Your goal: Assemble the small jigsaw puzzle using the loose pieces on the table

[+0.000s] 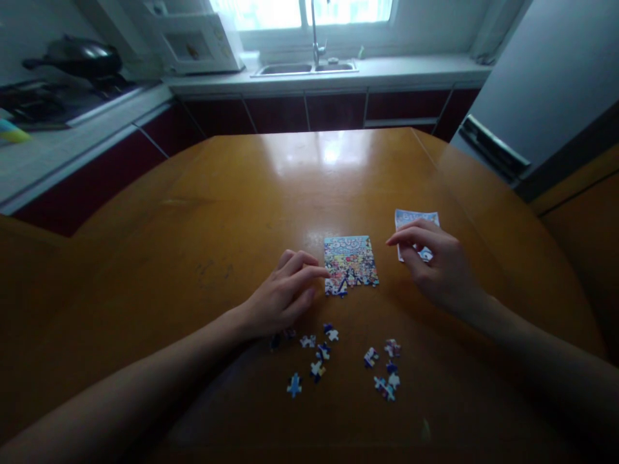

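Note:
A partly assembled jigsaw puzzle (349,258) with a crowded, colourful picture lies flat on the table. Its top and sides are straight, while the lower edge is ragged. My left hand (289,289) rests at its left side, index fingertip on or just over the lower left edge, fingers stretched out and holding nothing. To the right, my right hand (432,258) hovers with fingers bent and apart, nothing visible in them. It partly covers a small printed picture sheet (406,219). Loose puzzle pieces lie nearer to me in a left group (316,368) and a right group (385,386).
The brown wooden table (232,187) has a rounded outline. Beyond it stands a counter with a sink (285,69) and a white microwave (193,42). A stove with a dark pan (84,57) is at the left, a fridge (546,84) at the right.

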Available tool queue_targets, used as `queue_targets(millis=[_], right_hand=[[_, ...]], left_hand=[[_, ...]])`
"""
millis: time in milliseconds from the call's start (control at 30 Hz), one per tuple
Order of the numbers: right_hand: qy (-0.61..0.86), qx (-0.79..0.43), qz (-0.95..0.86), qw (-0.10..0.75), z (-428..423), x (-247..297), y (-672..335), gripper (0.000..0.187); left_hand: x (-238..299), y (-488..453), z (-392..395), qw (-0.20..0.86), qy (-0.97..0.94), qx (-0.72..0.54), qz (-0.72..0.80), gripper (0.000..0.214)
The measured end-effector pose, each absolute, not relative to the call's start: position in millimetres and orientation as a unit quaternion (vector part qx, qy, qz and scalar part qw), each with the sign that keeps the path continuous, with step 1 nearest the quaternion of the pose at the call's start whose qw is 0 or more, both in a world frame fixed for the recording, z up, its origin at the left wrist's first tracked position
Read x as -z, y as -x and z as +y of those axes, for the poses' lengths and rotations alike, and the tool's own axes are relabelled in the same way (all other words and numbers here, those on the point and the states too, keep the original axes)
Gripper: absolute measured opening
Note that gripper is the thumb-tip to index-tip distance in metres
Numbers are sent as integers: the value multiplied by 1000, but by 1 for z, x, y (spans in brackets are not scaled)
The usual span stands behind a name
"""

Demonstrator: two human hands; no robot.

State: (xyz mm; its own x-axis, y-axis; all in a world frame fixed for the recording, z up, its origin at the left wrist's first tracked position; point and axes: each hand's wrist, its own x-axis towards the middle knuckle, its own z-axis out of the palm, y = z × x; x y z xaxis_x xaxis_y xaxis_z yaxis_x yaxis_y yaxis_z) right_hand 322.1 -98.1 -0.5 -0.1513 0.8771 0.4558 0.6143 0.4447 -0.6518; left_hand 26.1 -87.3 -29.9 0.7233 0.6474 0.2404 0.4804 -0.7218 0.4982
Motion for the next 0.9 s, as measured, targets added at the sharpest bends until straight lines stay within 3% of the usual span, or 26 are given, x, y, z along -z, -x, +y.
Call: queue_targets(millis=[167,367,500,900], right_hand=[[510,-187,-767,342,-100,-2,-327,16],[493,-213,-836,114,-107,-2,-322,17],[499,-208,-842,10,-110,-2,-321,18],[508,-216,-833,-40,-110,2,-321,16]], left_hand=[[34,-27,-84,207,-864,-262,377,20],[34,-26,-82,204,-856,-276,387,18],[33,-26,-83,213,-864,-274,364,20],[30,-26,-84,210,-891,-254,312,27]])
